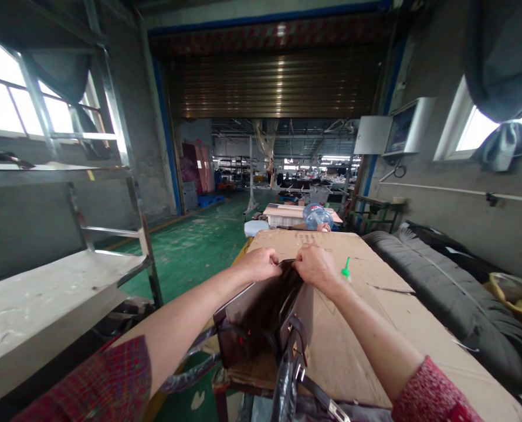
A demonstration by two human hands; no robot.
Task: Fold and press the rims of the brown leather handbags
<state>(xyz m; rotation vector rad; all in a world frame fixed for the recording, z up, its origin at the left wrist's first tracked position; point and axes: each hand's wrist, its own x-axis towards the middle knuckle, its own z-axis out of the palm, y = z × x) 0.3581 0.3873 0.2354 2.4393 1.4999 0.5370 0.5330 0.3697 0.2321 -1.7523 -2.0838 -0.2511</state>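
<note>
A dark brown handbag (pixel 247 319) stands on the cardboard-covered table in front of me, its mouth parted so the dark inside shows. My left hand (pixel 263 264) is closed on the far end of the bag's left rim. Close beside it, my right hand (pixel 316 264) pinches the far end of the right rim. Plastic-wrapped handles (pixel 285 381) hang toward me at the near side, along with a strap (pixel 322 398) with metal fittings. Right of my right hand stands a small bottle with a green nozzle (pixel 346 271). The fingertips are partly hidden.
Cardboard (pixel 375 316) covers the table. Behind it are a blue water jug (pixel 317 217) and a white crate (pixel 282 220). A metal rack with a white shelf (pixel 58 287) stands left. Grey fabric rolls (pixel 441 293) lie right. A half-raised roller shutter (pixel 270 88) spans the doorway.
</note>
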